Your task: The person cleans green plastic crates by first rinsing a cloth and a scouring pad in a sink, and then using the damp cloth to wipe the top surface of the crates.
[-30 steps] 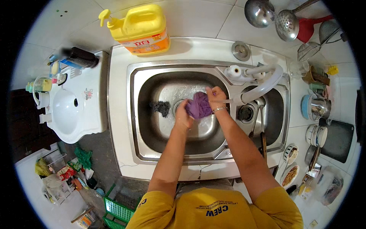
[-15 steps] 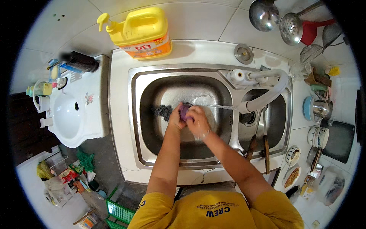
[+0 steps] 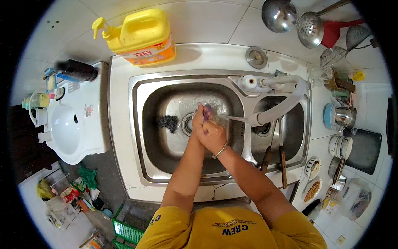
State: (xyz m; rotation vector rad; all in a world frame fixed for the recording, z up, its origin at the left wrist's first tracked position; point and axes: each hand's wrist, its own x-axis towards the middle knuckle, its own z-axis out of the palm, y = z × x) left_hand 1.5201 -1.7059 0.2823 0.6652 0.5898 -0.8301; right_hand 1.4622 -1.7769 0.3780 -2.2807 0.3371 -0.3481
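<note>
Both my hands are pressed together over the large sink basin (image 3: 166,155). My left hand (image 3: 199,116) is closed around a small, soft-looking purple thing (image 3: 207,110), partly hidden by fingers; its kind cannot be made out. My right hand (image 3: 214,135) is curled into a fist against it, just below, with a bit of purple showing between the hands. From the white faucet hose (image 3: 275,112) a stream of water (image 3: 234,118) runs leftward onto the purple thing. A dark mesh scrubber (image 3: 168,123) lies in the basin to the left, beside the drain (image 3: 188,124).
Tongs (image 3: 282,162) with wooden handles lie across the smaller right basin. A yellow pump jug (image 3: 143,39) stands behind the sink, near a metal drain lid (image 3: 256,57). Ladles (image 3: 279,15) hang at the back right. A white washbasin (image 3: 68,128) is at the left.
My right hand has drawn in from an open, blurred position to a fist against the left. The purple thing has come under the water stream. The view has shifted slightly, and the drain shows.
</note>
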